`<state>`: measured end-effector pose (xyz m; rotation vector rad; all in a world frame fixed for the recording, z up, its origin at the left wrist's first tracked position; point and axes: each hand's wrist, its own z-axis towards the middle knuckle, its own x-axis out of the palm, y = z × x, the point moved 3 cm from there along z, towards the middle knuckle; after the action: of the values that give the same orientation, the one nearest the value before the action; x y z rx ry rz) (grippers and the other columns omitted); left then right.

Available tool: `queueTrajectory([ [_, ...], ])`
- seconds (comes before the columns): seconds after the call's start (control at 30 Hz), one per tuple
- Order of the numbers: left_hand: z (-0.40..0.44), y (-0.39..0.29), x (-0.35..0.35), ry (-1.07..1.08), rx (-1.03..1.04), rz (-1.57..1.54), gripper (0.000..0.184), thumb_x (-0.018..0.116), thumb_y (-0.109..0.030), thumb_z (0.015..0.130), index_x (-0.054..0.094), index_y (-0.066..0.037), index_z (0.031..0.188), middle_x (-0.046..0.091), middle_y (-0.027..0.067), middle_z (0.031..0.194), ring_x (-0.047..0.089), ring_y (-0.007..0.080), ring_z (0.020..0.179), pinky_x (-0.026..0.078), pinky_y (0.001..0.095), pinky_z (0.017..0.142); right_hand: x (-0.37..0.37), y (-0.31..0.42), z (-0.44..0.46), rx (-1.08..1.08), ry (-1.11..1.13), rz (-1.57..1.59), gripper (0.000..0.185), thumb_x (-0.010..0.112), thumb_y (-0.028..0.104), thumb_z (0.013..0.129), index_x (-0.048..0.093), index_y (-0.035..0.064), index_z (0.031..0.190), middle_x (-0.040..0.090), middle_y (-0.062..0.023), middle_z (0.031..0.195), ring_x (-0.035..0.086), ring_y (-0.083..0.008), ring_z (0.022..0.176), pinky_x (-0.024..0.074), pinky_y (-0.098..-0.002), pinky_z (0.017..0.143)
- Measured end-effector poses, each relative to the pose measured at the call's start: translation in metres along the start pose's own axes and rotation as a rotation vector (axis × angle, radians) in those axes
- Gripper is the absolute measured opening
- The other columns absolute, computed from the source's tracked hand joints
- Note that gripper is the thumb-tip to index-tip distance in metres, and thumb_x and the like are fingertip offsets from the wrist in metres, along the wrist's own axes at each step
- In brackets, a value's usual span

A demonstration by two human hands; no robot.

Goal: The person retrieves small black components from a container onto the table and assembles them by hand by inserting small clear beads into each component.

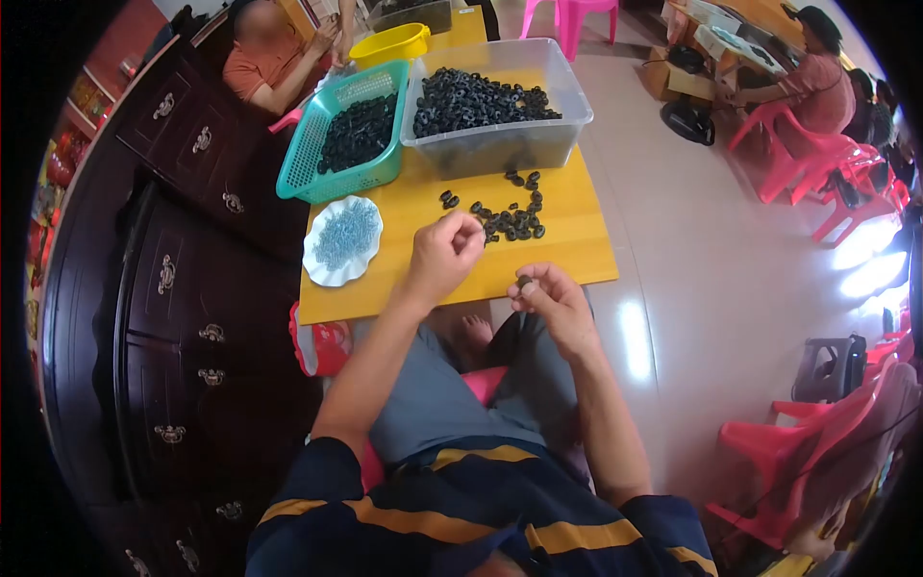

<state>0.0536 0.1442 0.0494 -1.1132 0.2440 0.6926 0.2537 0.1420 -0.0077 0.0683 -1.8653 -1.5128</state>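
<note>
My right hand [556, 306] is over the table's front edge, pinching a small dark oval part [524, 282] between thumb and fingertips. To its left, my left hand [445, 252] hovers above the table with the fingers pressed together; whatever they hold is too small or hidden to name. Just beyond the left fingertips lies a loose group of small black oval parts [514, 223], which look ring-like. A scalloped white plate [313, 273] on the left carries many thin, pale blue pieces [348, 236].
Behind the loose parts stand a clear plastic bin [519, 144] of black parts and a green basket [351, 180] of black pieces. All sit on a yellow table [404, 207]. A dark cabinet [207, 260] rises at left. Other people sit farther back, and pink chairs [798, 462] stand at right.
</note>
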Motion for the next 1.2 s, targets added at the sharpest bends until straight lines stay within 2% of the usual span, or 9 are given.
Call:
queueTrajectory([
  [0.07, -0.024, -0.009, -0.005, -0.012, -0.056, -0.083, 0.005, 0.069, 0.0, 0.085, 0.066, -0.001, 0.088, 0.067, 0.0034, 0.073, 0.062, 0.0083, 0.062, 0.05, 0.0242, 0.058, 0.002, 0.0, -0.001, 0.003, 0.002, -0.021, 0.019, 0.059, 0.01, 0.099, 0.059, 0.0045, 0.118, 0.069, -0.007, 0.1, 0.065, -0.0145, 0.085, 0.0503, -0.0266, 0.081],
  [0.17, -0.049, -0.008, -0.001, 0.012, -0.187, -0.292, 0.005, 0.068, 0.001, 0.089, 0.067, 0.0, 0.094, 0.065, -0.0006, 0.082, 0.06, 0.0041, 0.073, 0.048, 0.0197, 0.066, 0.003, 0.001, -0.001, 0.024, 0.013, -0.03, 0.021, 0.055, 0.006, 0.101, 0.056, 0.0004, 0.121, 0.068, -0.0086, 0.104, 0.064, -0.0133, 0.088, 0.053, -0.0268, 0.085],
  [0.23, -0.056, -0.01, 0.001, 0.02, -0.196, -0.335, 0.005, 0.067, 0.002, 0.09, 0.067, 0.0, 0.095, 0.066, -0.0003, 0.086, 0.06, 0.0041, 0.075, 0.048, 0.0189, 0.068, 0.003, 0.001, -0.002, 0.01, 0.008, -0.007, 0.021, 0.055, 0.005, 0.101, 0.057, 0.0003, 0.121, 0.068, -0.0087, 0.104, 0.064, -0.0134, 0.089, 0.0531, -0.0271, 0.085],
  [0.3, -0.056, -0.018, 0.002, 0.011, -0.071, -0.28, 0.007, 0.067, 0.003, 0.088, 0.068, 0.001, 0.094, 0.068, 0.003, 0.084, 0.061, 0.0073, 0.068, 0.049, 0.0216, 0.061, 0.004, 0.001, -0.002, 0.001, 0.029, -0.01, 0.02, 0.054, 0.005, 0.101, 0.057, 0.0004, 0.121, 0.068, -0.0086, 0.104, 0.064, -0.0134, 0.09, 0.0532, -0.0273, 0.086],
  [0.4, -0.052, -0.029, 0.0, 0.049, -0.041, -0.274, 0.006, 0.066, 0.003, 0.089, 0.067, 0.003, 0.095, 0.068, 0.0036, 0.085, 0.064, 0.0082, 0.07, 0.051, 0.0223, 0.062, 0.005, 0.001, 0.0, -0.02, 0.079, -0.014, 0.019, 0.054, 0.005, 0.102, 0.057, 0.0005, 0.12, 0.068, -0.0081, 0.104, 0.064, -0.0134, 0.09, 0.0531, -0.0275, 0.086],
  [0.5, -0.051, -0.036, 0.004, 0.126, -0.137, -0.473, 0.005, 0.065, 0.003, 0.09, 0.066, 0.003, 0.095, 0.068, 0.0051, 0.084, 0.067, 0.0101, 0.072, 0.054, 0.0237, 0.063, 0.009, 0.004, -0.002, -0.025, 0.115, -0.023, 0.018, 0.054, 0.006, 0.102, 0.057, 0.0008, 0.119, 0.068, -0.0073, 0.103, 0.064, -0.0132, 0.091, 0.0527, -0.0276, 0.086],
  [0.6, -0.049, -0.04, 0.005, 0.161, -0.164, -0.5, 0.005, 0.065, 0.004, 0.09, 0.066, 0.004, 0.095, 0.068, 0.006, 0.084, 0.069, 0.0114, 0.074, 0.055, 0.025, 0.064, 0.008, 0.005, -0.002, -0.022, 0.124, -0.012, 0.018, 0.054, 0.007, 0.102, 0.056, 0.0012, 0.119, 0.068, -0.0065, 0.103, 0.064, -0.0129, 0.092, 0.0522, -0.0279, 0.087],
  [0.83, -0.048, -0.037, 0.009, 0.188, -0.124, -0.381, 0.006, 0.065, 0.005, 0.088, 0.066, 0.004, 0.094, 0.068, 0.0063, 0.084, 0.069, 0.0114, 0.074, 0.055, 0.0248, 0.064, 0.01, 0.003, -0.001, -0.032, 0.171, -0.034, 0.017, 0.054, 0.008, 0.102, 0.055, 0.0025, 0.119, 0.068, -0.0054, 0.102, 0.064, -0.0123, 0.094, 0.0515, -0.0286, 0.087],
  [1.2, -0.054, -0.042, 0.008, 0.136, -0.11, -0.324, 0.006, 0.069, -0.001, 0.09, 0.069, 0.001, 0.095, 0.067, 0.0005, 0.085, 0.059, 0.0055, 0.074, 0.049, 0.0217, 0.066, -0.002, -0.001, 0.0, 0.002, -0.055, -0.033, 0.015, 0.064, 0.015, 0.098, 0.062, 0.0075, 0.11, 0.063, 0.0024, 0.097, 0.059, -0.0071, 0.085, 0.0475, -0.024, 0.078],
])
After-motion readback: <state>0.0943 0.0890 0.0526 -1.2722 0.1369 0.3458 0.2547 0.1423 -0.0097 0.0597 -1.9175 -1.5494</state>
